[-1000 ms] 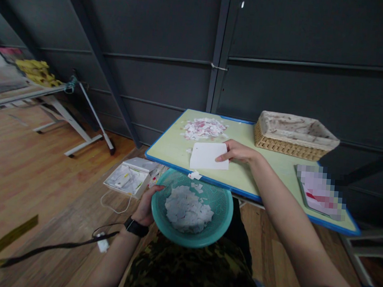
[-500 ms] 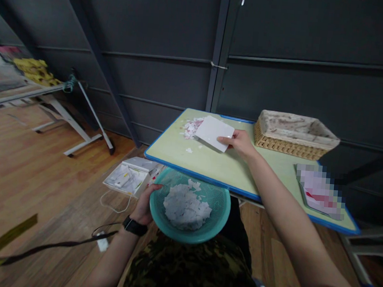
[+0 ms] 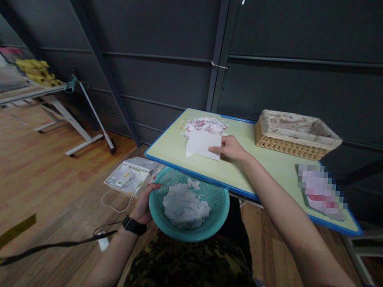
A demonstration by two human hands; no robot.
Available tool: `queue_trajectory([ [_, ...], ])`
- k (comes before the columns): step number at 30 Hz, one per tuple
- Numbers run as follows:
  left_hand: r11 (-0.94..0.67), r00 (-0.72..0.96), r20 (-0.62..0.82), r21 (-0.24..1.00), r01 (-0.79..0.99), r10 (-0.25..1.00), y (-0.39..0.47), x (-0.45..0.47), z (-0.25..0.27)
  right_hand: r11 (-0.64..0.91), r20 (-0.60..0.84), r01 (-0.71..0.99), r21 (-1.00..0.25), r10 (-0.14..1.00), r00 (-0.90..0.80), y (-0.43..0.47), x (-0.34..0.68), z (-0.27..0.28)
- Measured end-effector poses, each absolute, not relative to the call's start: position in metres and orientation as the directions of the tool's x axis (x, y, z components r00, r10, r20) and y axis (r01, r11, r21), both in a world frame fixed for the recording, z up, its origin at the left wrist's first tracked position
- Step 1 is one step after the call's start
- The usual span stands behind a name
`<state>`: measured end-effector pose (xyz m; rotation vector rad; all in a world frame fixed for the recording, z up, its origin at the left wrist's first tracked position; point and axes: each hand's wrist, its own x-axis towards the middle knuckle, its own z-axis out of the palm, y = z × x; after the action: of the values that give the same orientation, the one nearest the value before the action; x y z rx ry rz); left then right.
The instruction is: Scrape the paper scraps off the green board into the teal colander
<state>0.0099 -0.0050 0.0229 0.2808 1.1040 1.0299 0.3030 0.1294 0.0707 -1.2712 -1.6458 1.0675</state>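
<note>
My left hand (image 3: 144, 205) grips the left rim of a teal plastic colander (image 3: 220, 210), thumb over the edge. Inside lies a heap of torn white paper scraps (image 3: 186, 207). The colander sits just below the near edge of a pale yellow table (image 3: 164, 148) with a blue border. Over the tabletop, my right hand (image 3: 231, 147) pinches a white card (image 3: 201, 145) by its right side. Just beyond the card is a pile of white and pinkish paper scraps (image 3: 206, 124), its near part hidden. Whether the card touches the table I cannot tell.
A lined wicker basket (image 3: 290, 147) stands at the table's back right, with a blurred-out flat item (image 3: 320, 193) nearer. An open white box (image 3: 127, 178) with a cable lies at lower left. A dark panelled wall (image 3: 160, 35) rises behind. A black strap (image 3: 44, 246) crosses the left floor.
My right hand has drawn the white card toward me and slightly left, uncovering more of the scrap pile. The left hand and colander stay nearly still.
</note>
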Motion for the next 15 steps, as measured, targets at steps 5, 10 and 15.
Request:
queue_trajectory([
  [5, 0.532, 0.083, -0.588, 0.651, -0.542, 0.804, -0.005, 0.009, 0.02, 0.156, 0.145, 0.353, -0.923, 0.988, -0.056, 0.134, 0.323, 0.083],
  [10, 0.52, 0.076, -0.578, 0.66, -0.541, 0.813, -0.004, 0.01, 0.02, 0.122, 0.106, 0.442, -0.889, 0.993, -0.059, 0.133, 0.334, 0.09],
  [15, 0.524, 0.092, -0.574, 0.655, -0.544, 0.813, -0.005, 0.011, 0.023, 0.128, 0.123, 0.449, -0.884, 0.992, -0.041, 0.134, 0.335, 0.089],
])
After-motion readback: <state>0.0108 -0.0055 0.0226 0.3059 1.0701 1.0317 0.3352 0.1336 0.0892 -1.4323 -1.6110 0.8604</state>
